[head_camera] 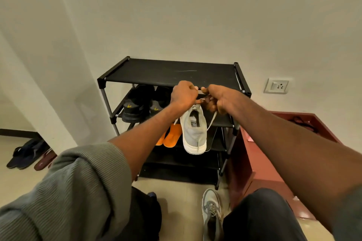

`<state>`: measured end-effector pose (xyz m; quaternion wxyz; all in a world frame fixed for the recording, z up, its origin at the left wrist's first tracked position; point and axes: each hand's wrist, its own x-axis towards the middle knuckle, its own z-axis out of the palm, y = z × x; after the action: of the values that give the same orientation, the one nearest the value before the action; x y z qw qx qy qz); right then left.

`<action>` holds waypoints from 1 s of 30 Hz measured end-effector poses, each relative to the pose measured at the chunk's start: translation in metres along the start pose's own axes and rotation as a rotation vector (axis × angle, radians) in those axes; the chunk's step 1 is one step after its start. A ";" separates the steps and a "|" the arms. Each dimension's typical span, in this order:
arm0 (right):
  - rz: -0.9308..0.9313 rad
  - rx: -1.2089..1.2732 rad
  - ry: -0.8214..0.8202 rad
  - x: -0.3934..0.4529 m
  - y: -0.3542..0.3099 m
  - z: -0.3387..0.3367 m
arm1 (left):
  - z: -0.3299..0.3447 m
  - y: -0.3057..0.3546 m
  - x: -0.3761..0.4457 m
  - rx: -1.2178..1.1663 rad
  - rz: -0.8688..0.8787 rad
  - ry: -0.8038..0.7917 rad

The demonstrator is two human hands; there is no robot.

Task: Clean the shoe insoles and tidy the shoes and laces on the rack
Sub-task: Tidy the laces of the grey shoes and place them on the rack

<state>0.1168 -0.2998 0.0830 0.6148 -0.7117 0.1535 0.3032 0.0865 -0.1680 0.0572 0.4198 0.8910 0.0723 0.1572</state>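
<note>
A: Main item? 
B: Grey-white sneaker, hanging heel-down in front of the black shoe rack, dead centre. It dangles by its white lace just below the top shelf's front edge.

A: Hands? 
B: Left hand at 11 o'clock of the shoe, fingers clenched on the lace near the tongue. Right hand at 1 o'clock, fingers pinching the lace too; a loose strand drops from it down the shoe's right side. Both hands nearly touch, right at the top shelf's front bar. Can't tell if the lace is looped over the bar.

A: Insole? 
B: Label visible inside the shoe opening, so something's in there; can't tell more.

A: Other shoe? 
B: Matching grey sneaker on the floor at 6 o'clock, laced, toe pointing away from the rack, between the person's knees.

A: On the rack? 
B: Black sandals on the second shelf, 9 o'clock of the hanging shoe. Orange slippers on the third shelf, partly behind the left forearm.

A: Around? 
B: Maroon box touching the rack's right side, 3 o'clock. Dark and maroon slippers on the floor far at 8 o'clock. Wall socket at 2 o'clock. Grey ribbed sleeve on the left arm.
</note>
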 end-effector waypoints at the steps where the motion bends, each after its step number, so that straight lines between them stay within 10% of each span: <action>1: 0.021 0.015 -0.004 0.000 -0.001 0.000 | -0.001 0.002 -0.001 0.006 0.053 -0.010; 8: 0.000 0.129 -0.029 0.004 0.003 0.006 | -0.019 -0.016 -0.016 -0.034 0.296 -0.200; 14: -0.057 0.021 -0.029 0.007 0.002 0.010 | -0.006 -0.059 -0.007 -0.204 0.056 -0.178; 22: -0.155 -0.010 -0.005 0.005 -0.001 -0.011 | 0.028 -0.056 0.013 -0.353 0.043 -0.541; 30: -0.380 -0.041 -0.095 -0.035 -0.042 -0.025 | 0.050 -0.072 0.019 -0.325 0.030 -0.413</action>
<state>0.1210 -0.3213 0.1391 0.6530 -0.7251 -0.0190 0.2180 0.1213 -0.1533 -0.0241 0.5609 0.8260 -0.0544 -0.0121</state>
